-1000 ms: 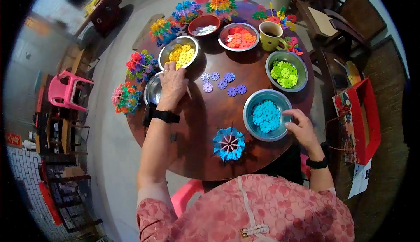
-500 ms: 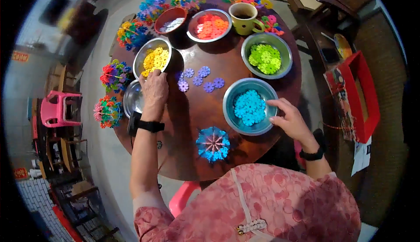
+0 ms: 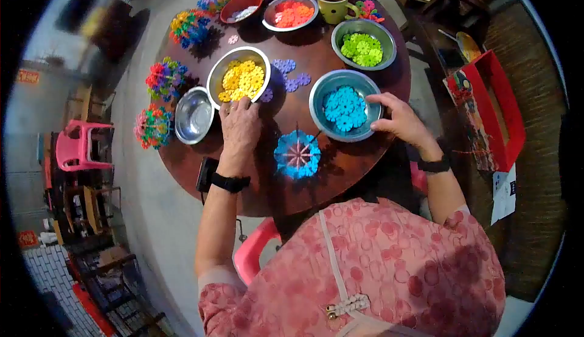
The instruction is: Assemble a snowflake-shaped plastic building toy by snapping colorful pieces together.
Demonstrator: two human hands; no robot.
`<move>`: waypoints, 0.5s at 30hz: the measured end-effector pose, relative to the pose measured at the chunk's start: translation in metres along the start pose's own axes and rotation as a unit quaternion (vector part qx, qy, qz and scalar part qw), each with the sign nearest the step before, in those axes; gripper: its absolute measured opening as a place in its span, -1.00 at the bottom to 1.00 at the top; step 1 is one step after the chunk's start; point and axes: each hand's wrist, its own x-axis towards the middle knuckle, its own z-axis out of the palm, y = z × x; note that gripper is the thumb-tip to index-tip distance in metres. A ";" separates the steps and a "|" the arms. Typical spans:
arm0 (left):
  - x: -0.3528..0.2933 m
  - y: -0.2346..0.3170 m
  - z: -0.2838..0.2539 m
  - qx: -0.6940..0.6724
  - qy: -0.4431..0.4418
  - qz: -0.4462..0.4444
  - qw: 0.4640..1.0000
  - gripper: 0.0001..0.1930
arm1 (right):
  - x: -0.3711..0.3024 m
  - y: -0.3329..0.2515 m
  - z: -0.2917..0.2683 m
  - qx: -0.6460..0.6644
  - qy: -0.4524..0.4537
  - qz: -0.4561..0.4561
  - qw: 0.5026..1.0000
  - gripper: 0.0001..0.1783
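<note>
My left hand (image 3: 241, 125) pinches the near rim of a steel bowl (image 3: 213, 86) that holds yellow flower-shaped plastic pieces (image 3: 244, 79). The bowl looks slightly tilted. My right hand (image 3: 399, 119) grips the right rim of a bluish bowl (image 3: 315, 110) with its thumb and fingers. Blue flower-shaped pieces (image 3: 344, 108) fill the bottom of that one. Between and behind the two bowls lie several loose purple pieces (image 3: 297, 82), some partly hidden by the yellow pieces' bowl. Closer to me stands a round blue assembly (image 3: 297, 154) with pink spokes in its middle.
A bare steel bowl (image 3: 194, 115) sits left. Farther back are bowls of green (image 3: 394, 48), orange (image 3: 266, 15) and white pieces (image 3: 228, 12), plus a yellow-green mug (image 3: 334, 11). Colourful assembled balls (image 3: 165, 79) line the left edge. One pale pink piece (image 3: 233, 39) lies alone.
My left hand has brought the bowl of yellow pieces rightward across the table, partly over the purple pieces. A pale pink piece now shows behind it. The whole view has shifted; my right hand keeps its grip.
</note>
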 end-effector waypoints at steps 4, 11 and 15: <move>-0.028 0.005 -0.003 -0.022 0.054 0.014 0.998 -0.86 | 0.003 -0.013 0.001 0.033 -0.004 0.057 0.998 -0.41; -0.064 0.021 -0.020 -0.071 0.057 -0.016 0.996 -0.76 | 0.002 0.012 0.009 -0.036 0.049 -0.064 0.996 -0.49; -0.087 0.026 -0.032 -0.257 0.113 -0.087 0.956 -0.69 | 0.003 0.015 0.012 0.041 0.029 -0.023 0.998 -0.53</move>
